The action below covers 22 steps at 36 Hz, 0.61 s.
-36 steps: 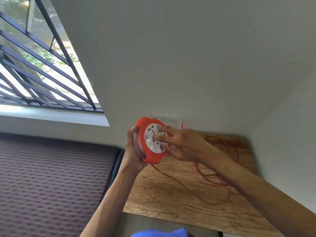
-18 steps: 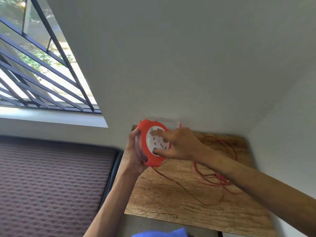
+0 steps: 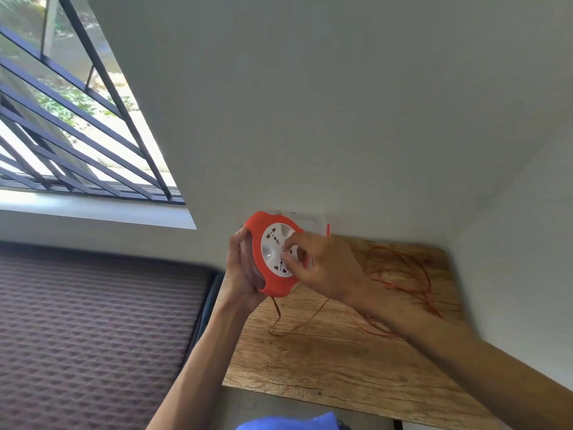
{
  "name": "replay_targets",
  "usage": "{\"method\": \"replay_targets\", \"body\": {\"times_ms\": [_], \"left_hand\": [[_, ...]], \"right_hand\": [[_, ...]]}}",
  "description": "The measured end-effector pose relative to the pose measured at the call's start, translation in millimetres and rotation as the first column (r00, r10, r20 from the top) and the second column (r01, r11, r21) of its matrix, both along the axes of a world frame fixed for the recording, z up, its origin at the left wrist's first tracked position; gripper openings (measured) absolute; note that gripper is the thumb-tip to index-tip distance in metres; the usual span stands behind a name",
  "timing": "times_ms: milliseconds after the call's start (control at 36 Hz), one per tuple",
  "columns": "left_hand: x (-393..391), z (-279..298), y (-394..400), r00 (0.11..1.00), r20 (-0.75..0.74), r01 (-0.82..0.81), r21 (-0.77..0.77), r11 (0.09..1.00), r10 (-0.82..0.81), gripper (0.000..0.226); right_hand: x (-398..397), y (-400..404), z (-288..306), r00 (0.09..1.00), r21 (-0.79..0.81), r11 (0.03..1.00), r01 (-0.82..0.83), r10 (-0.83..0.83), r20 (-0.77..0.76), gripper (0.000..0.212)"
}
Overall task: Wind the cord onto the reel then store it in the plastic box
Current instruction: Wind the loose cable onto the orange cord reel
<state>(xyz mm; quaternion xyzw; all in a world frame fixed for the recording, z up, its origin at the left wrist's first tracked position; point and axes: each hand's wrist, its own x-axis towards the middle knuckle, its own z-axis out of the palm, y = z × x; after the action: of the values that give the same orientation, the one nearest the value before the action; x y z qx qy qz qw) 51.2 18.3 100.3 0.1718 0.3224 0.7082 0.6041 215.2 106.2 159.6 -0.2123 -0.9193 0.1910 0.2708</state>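
Observation:
An orange cord reel [image 3: 260, 237] with a white socket face is held upright above the wooden table's [image 3: 335, 361] far left corner. My left hand [image 3: 240, 270] grips the reel's back and rim. My right hand [image 3: 319, 265] has its fingers pressed on the white face. A thin orange cord [image 3: 400, 274] hangs from the reel's bottom and lies in loose loops on the table to the right. A clear plastic box [image 3: 313, 220] stands against the wall behind the reel, mostly hidden by it.
White walls close the table in at the back and right. A dark patterned mattress [image 3: 93, 330] lies left of the table. A barred window [image 3: 68, 125] is at the upper left. Something blue [image 3: 288, 423] shows at the bottom edge.
My right hand's fingers have shifted round on the white face, which has turned. The cord loop near the reel has drawn in closer on the table. The view has tilted slightly.

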Motion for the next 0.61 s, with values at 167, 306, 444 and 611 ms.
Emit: {"method": "replay_targets", "body": {"times_ms": [167, 306, 444, 611], "left_hand": [[-0.5, 2.0, -2.9, 1.000, 0.004, 0.008, -0.031, 0.999, -0.008, 0.090], [-1.5, -0.7, -4.7, 0.998, 0.061, 0.033, -0.064, 0.997, -0.029, 0.088], [-0.1, 0.2, -6.1, 0.988, 0.121, 0.104, -0.048, 0.993, -0.098, 0.083], [11.8, 5.2, 0.1, 1.000, 0.028, -0.012, -0.077, 0.997, 0.014, 0.098]], "right_hand": [[8.9, 19.4, -4.0, 0.920, 0.477, 0.794, -0.378, 0.264, 0.290, 0.049], [7.5, 35.0, 1.7, 0.901, 0.554, 0.723, -0.413, 0.236, 0.363, 0.056], [3.2, 36.4, 0.1, 0.912, 0.455, 0.798, -0.395, 0.281, 0.300, 0.053], [-7.2, 13.7, -1.6, 0.997, 0.064, 0.996, 0.059, -0.062, 0.049, 0.064]]}}
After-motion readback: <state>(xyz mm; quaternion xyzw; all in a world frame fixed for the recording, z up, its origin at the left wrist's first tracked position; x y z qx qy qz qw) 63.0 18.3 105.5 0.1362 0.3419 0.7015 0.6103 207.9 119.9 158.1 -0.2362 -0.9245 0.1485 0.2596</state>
